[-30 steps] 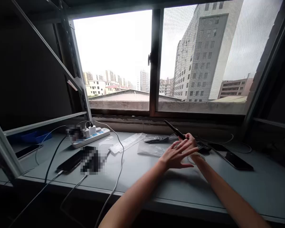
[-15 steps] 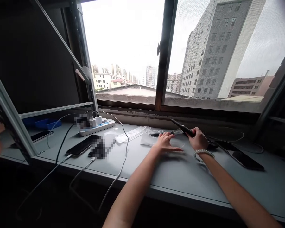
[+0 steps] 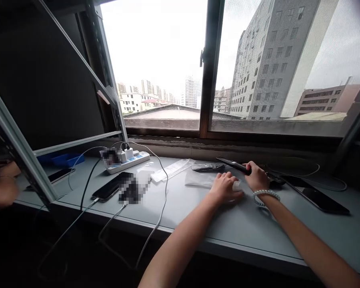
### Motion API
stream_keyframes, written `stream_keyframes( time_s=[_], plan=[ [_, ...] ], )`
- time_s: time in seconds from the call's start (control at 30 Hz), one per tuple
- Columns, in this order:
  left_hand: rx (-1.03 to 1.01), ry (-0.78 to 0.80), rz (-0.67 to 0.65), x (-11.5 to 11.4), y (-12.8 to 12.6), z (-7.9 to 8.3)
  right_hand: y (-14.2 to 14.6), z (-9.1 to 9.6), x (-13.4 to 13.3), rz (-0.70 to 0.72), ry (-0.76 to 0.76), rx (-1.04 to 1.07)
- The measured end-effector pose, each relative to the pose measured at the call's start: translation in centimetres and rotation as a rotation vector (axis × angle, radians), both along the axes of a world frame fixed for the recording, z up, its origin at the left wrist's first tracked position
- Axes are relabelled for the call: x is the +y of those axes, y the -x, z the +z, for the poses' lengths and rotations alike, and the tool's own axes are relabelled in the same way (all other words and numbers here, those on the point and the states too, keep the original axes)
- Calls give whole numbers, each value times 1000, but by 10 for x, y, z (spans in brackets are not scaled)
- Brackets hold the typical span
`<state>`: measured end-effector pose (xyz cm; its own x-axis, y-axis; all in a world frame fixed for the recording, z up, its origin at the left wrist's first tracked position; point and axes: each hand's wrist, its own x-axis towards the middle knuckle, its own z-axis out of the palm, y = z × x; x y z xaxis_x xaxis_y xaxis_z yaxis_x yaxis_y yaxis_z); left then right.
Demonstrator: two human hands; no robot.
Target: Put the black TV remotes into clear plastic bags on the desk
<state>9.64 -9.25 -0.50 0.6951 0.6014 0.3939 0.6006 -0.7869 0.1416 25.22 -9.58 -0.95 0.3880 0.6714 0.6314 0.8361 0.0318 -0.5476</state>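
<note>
My right hand point(image 3: 257, 177), with a bead bracelet on its wrist, is closed round a black phone point(image 3: 232, 164) and holds it low over the grey table point(image 3: 234, 228). My left hand point(image 3: 226, 188) rests with curled fingers on a clear plastic bag point(image 3: 201, 178) that lies flat on the table just left of the phone. Whether the fingers pinch the bag I cannot make out. A dark flat item point(image 3: 208, 167) lies just behind the bag.
A white power strip point(image 3: 129, 162) with plugged chargers sits back left, its cables trailing over the table edge. Phones point(image 3: 109, 187) lie charging at left, another phone point(image 3: 316, 196) at right. Another person's hands point(image 3: 1, 184) show at the far left, behind a metal rack post point(image 3: 18, 148).
My right hand has lowered the phone from a raised tilt to nearly flat. My left hand has dropped from mid-air onto the plastic bag and curled its fingers.
</note>
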Motion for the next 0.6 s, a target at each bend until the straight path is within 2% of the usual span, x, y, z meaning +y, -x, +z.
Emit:
stream_keyframes(
  time_s=[0.2, 0.43, 0.5, 0.6],
  plan=[
    [61, 107, 5, 2, 1, -3, 9, 3, -4, 8, -19, 8],
    [7, 96, 89, 1, 4, -6, 16, 3, -5, 1, -65, 32],
    [-42, 99, 117, -1, 3, 0, 17, 3, -4, 2, -87, 37],
    [-252, 47, 140, -13, 0, 20, 20, 5, -5, 19, -127, 48]
  ],
)
